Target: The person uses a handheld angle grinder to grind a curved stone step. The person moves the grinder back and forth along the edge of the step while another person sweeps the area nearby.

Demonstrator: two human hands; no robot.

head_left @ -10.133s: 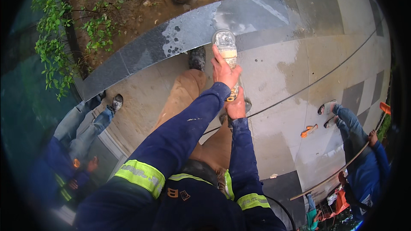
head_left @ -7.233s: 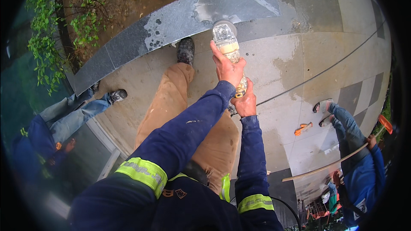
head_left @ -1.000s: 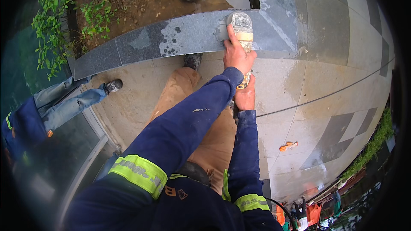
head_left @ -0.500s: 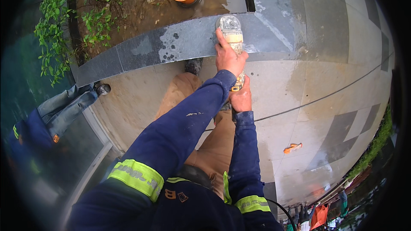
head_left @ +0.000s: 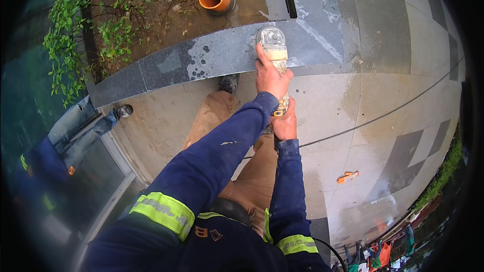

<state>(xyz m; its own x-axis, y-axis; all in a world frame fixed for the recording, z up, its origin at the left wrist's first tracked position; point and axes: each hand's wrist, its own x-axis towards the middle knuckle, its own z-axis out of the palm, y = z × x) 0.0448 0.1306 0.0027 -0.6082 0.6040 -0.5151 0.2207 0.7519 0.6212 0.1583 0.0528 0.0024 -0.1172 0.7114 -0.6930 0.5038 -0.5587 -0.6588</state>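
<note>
A dust-caked angle grinder (head_left: 276, 56) lies along the dark grey stone edging (head_left: 222, 45), its round head down on the stone. My left hand (head_left: 273, 79) is closed around the front of its body, thumb stretched along the side toward the head. Behind it, my right hand (head_left: 286, 123) grips the rear end, where a little yellow shows. Wet, pale smears and several dark spots mark the slab to the left of the head. The disc is hidden beneath the tool.
An orange pipe (head_left: 215, 0) stands in the muddy bed beyond the edging. Green branches (head_left: 65, 45) overhang at left, near a person's legs (head_left: 85, 128). A black cable (head_left: 383, 116) crosses the paving to the right. An orange-and-white glove (head_left: 348, 177) lies there.
The view has shifted slightly, so the grinder and both hands appear a little lower. My grip is the same. The other person's legs at left have moved apart.
</note>
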